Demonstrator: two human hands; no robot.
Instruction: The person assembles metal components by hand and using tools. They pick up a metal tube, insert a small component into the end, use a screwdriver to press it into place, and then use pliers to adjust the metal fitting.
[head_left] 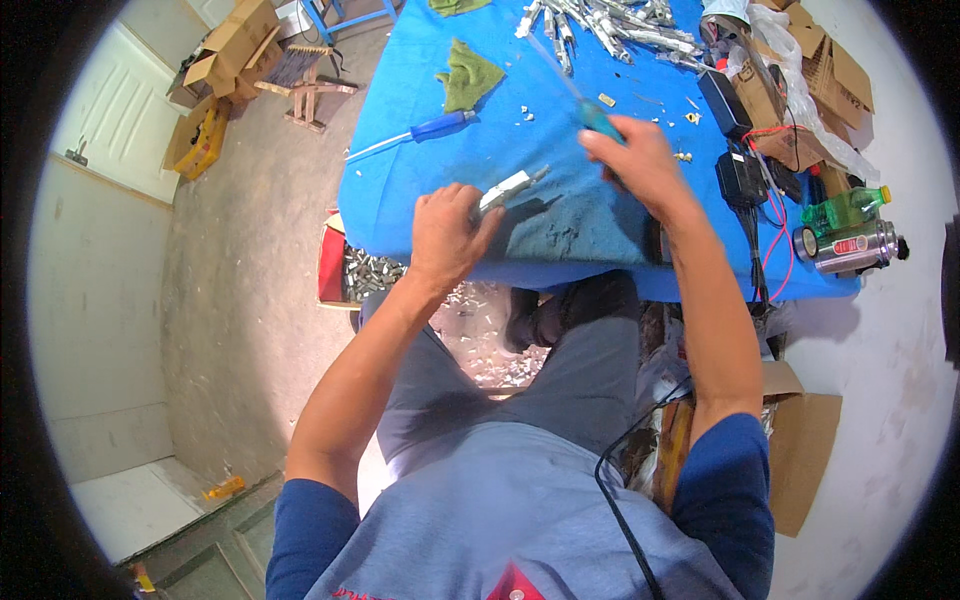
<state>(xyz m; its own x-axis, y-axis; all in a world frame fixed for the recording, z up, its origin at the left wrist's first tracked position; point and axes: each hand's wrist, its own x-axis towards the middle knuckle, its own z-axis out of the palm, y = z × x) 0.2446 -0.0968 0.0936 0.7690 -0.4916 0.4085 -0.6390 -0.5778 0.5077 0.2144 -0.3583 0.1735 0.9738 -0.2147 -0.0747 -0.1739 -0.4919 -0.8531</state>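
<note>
Pinning a small metal part [512,187] against the blue counter [420,190], the left hand [447,236] gripped it closed for steadiness, while the right hand [640,165] clasped a blurred teal-handled screwdriver [598,118] angled above it.

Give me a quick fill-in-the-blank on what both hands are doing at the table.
1. The left hand holds a small ____ part.
2. The right hand holds a screwdriver with a ____ handle.
3. The table is covered in ____ cloth.
4. A second screwdriver lies to the part's ____.

Missing words: metal; green; blue; left
</note>
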